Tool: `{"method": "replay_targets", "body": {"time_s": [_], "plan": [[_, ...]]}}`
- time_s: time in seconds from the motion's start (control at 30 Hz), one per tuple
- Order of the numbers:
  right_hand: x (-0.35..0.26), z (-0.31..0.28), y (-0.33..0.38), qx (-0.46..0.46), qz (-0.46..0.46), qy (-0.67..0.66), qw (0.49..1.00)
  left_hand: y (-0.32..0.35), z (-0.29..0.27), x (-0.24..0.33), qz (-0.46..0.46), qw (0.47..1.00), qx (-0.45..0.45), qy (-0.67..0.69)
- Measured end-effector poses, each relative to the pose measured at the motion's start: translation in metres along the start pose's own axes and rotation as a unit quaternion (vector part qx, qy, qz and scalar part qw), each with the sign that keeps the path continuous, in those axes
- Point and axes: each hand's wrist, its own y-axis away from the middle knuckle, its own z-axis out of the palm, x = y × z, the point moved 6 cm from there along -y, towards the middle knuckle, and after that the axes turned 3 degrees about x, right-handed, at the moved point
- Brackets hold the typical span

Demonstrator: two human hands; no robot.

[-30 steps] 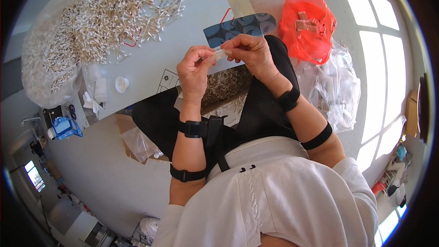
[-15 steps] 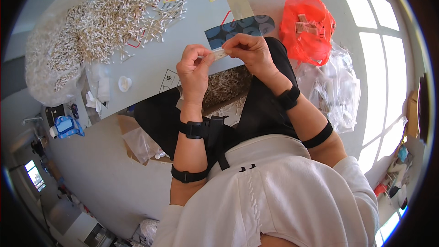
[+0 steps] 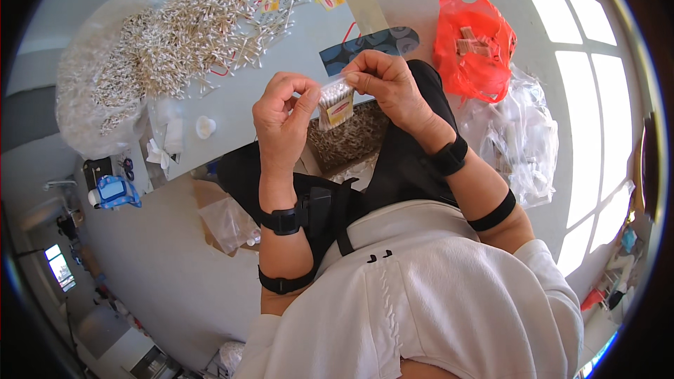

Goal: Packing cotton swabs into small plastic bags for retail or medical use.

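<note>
above the lap, both hands' fingers (image 3: pixel 303 102) pinch a small packet of cotton swabs (image 3: pixel 335 103).

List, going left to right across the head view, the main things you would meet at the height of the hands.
Blue tape dispenser → small white cap → left hand → clear packet of cotton swabs → right hand → orange plastic bag.

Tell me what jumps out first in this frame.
Centre frame, the left hand and right hand pinch a small clear packet of cotton swabs between them. Upper left, a big heap of loose swabs covers the table. Upper right, a bright orange plastic bag lies on the floor.
</note>
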Motion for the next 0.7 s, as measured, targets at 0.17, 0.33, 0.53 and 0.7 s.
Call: {"method": "replay_targets", "body": {"time_s": [0.17,0.33,0.53,0.7], "plan": [[-0.011,0.006,0.004,-0.012,0.008,-0.006,1.000,0.001,-0.004,0.015,0.011,0.996,-0.025,-0.086],[-0.013,0.007,0.002,-0.001,-0.020,-0.010,1.000,0.006,0.004,-0.001,-0.010,0.999,0.025,-0.043],[-0.004,-0.004,0.004,0.006,0.065,-0.009,0.998,0.012,0.009,-0.024,-0.172,0.981,0.018,0.086],[-0.007,-0.006,0.015,-0.030,0.056,-0.088,0.994,0.019,0.008,-0.045,-0.290,0.926,0.049,0.235]]}}
